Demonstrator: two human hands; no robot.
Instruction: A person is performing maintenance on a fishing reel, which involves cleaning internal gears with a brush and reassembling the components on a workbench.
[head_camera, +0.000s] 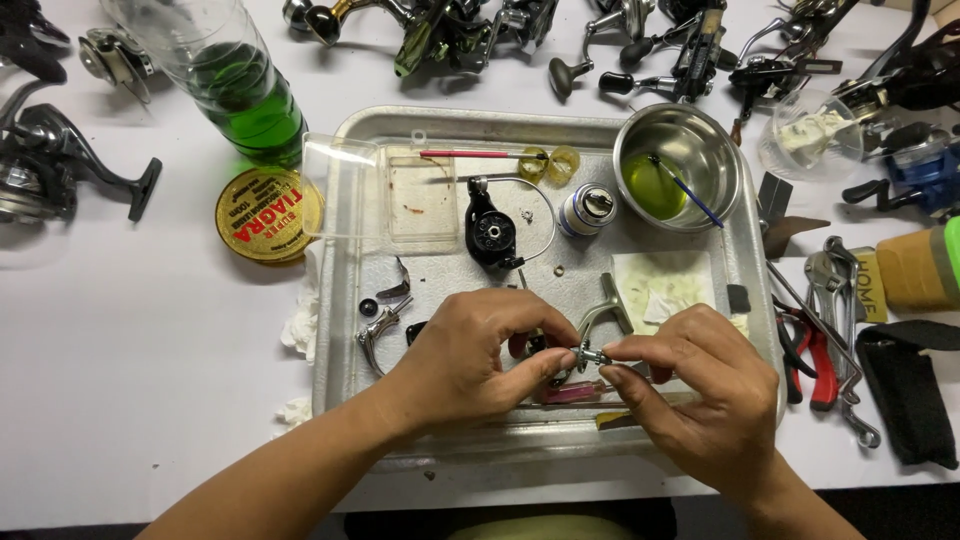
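Both hands pinch it – left hand (460, 355) and right hand (690, 385) on this tiny metal reel shaft (590, 355) – I'd say light, stiff, slippery, so grip the ends.

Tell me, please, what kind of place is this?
Probably a fishing reel repair bench. Both hands work on a small metal reel part over a metal tray of loose pieces, with black spinning reels and red-handled pliers around.
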